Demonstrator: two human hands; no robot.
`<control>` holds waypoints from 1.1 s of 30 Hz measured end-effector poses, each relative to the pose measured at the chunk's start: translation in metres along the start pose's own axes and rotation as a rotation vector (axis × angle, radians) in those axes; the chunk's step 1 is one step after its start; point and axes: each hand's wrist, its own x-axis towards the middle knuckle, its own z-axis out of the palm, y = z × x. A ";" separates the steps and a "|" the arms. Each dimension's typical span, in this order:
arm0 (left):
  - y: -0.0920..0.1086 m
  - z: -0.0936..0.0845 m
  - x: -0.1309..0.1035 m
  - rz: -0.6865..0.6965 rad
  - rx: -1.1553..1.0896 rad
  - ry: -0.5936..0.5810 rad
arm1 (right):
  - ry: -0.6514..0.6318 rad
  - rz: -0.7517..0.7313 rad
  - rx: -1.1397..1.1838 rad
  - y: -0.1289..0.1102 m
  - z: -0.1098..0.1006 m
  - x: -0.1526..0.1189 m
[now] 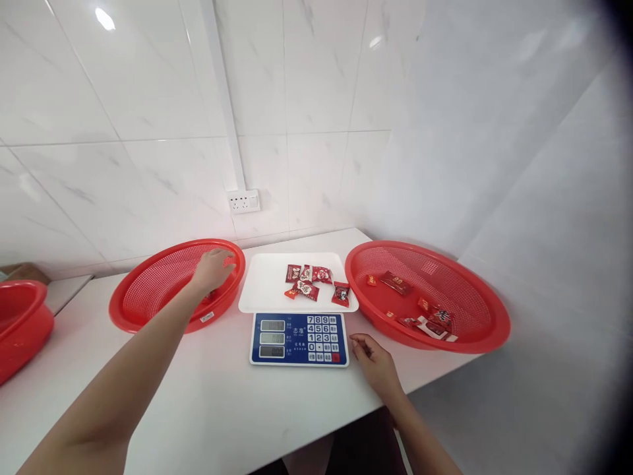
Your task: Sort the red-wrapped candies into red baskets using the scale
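Observation:
My left hand [212, 269] is over the left red plastic basket [133, 290], with its fingers apart and nothing visible between them. Part of the basket's inside is hidden under it. My right hand [376, 363] rests on the table at the right of the scale's keypad [322, 338], loosely curled, thumb apart from the fingers and holding nothing I can see. Several red-wrapped snacks [305, 290] lie grouped on the scale's white tray [264, 284]. One darker red packet [341, 294] sits by the tray's right edge.
At the right, another red basket [475, 290] holds several red packets [396, 283] and touches or nearly touches the tray. A third red basket [24, 323] is cut off at the far left. Behind the white table [208, 396] rises a tiled wall with a socket [244, 201].

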 end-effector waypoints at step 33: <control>0.052 0.033 -0.006 0.094 -0.047 -0.177 | -0.015 -0.010 0.003 0.003 0.000 0.000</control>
